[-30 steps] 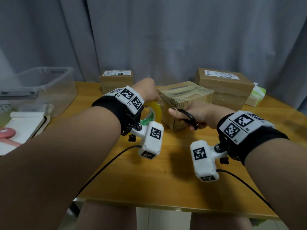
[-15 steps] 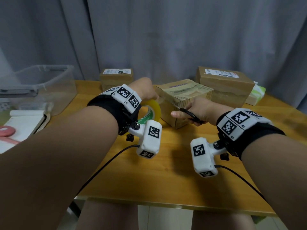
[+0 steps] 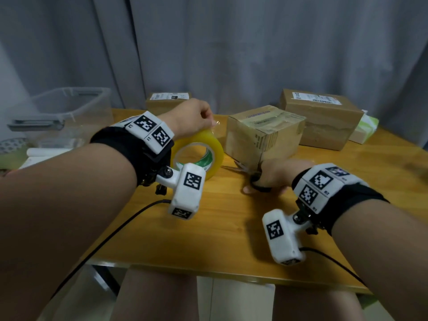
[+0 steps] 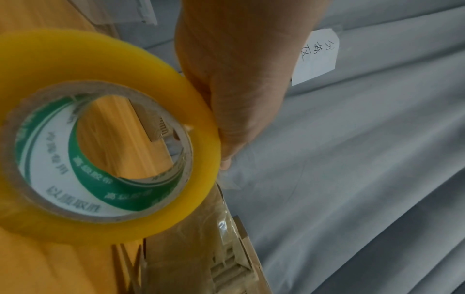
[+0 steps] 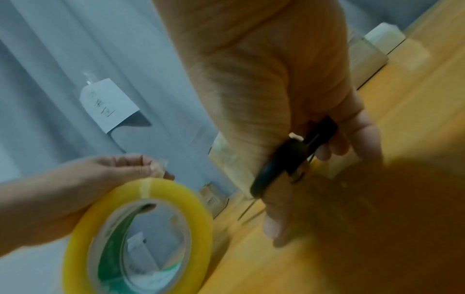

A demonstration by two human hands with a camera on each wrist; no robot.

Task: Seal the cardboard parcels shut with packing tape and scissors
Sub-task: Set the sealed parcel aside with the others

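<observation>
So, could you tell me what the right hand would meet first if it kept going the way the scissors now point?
Probably the tape roll. The right hand holds the scissors low over the table, tips aimed leftward past the near corner of the taped box; depth is unclear, so they might pass in front of it.

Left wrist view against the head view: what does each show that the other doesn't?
Only the left wrist view shows the white paper note hanging on the grey curtain. Only the head view shows the right hand holding the black-handled scissors, the clear plastic bin and the far cardboard parcels. Both show the left hand gripping the yellow packing tape roll beside the taped cardboard parcel.
</observation>
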